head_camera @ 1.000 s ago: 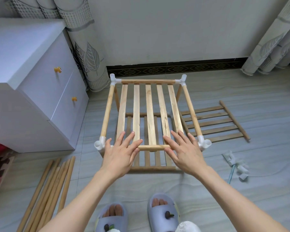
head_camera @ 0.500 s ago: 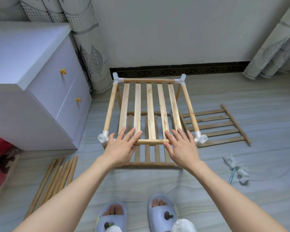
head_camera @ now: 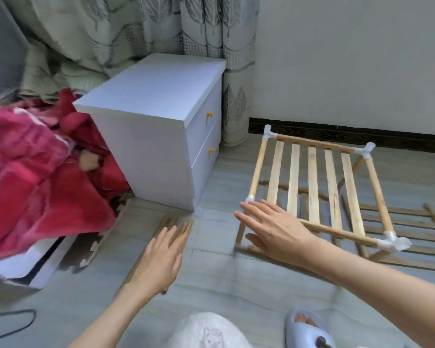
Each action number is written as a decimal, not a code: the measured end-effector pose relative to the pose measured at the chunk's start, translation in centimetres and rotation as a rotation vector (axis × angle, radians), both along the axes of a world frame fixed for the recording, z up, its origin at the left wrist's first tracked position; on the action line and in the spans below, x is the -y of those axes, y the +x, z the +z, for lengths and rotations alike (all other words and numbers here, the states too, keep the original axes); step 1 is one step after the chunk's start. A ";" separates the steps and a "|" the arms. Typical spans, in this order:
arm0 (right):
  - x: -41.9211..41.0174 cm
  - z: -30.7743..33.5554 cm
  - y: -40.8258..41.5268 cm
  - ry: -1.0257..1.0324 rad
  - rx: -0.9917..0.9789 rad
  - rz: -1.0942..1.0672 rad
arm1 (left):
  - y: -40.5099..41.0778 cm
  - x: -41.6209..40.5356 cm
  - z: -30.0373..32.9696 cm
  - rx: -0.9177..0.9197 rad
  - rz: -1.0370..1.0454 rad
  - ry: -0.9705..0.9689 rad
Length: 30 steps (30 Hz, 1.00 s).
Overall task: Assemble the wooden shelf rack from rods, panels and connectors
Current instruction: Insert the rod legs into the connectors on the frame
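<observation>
While the left hand [head_camera: 158, 257] reaches flat-fingered over the loose pale wooden rods [head_camera: 171, 226] at lower centre, the empty, spread right hand [head_camera: 274, 231] hovers by the slatted wooden rack frame [head_camera: 312, 187], centre-right. Rods look light, stiff; grasp mid-length.

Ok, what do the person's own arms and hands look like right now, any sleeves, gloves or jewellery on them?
Both forearms are bare as far as the frame shows, with no sleeve cuff in view. The left hand and right hand wear no gloves, and no rings, watch or bracelet are visible. Motion blur softens the left hand's fingers.
</observation>
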State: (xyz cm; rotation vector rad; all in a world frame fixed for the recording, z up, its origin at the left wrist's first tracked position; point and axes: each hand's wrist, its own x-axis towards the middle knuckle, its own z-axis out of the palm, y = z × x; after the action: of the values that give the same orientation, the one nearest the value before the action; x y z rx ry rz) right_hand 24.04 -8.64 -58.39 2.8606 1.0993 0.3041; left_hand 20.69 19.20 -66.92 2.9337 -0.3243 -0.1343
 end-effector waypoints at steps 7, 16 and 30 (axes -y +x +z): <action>-10.0 -11.7 3.1 0.123 -0.199 -0.031 | -2.9 -5.6 -8.5 -0.293 0.210 -0.147; -11.5 -26.9 0.8 0.027 -0.613 -0.288 | -0.2 -6.3 -16.1 -0.415 0.317 -0.047; -10.1 -30.4 -2.1 -0.008 -0.550 -0.336 | 2.6 -3.6 -19.7 -0.329 0.465 -0.046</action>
State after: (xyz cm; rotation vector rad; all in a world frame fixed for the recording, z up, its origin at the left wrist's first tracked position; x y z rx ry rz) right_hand 21.91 1.48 -88.83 3.1296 0.6273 -0.5311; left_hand 23.29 22.80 -86.65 2.7854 0.3929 -0.5197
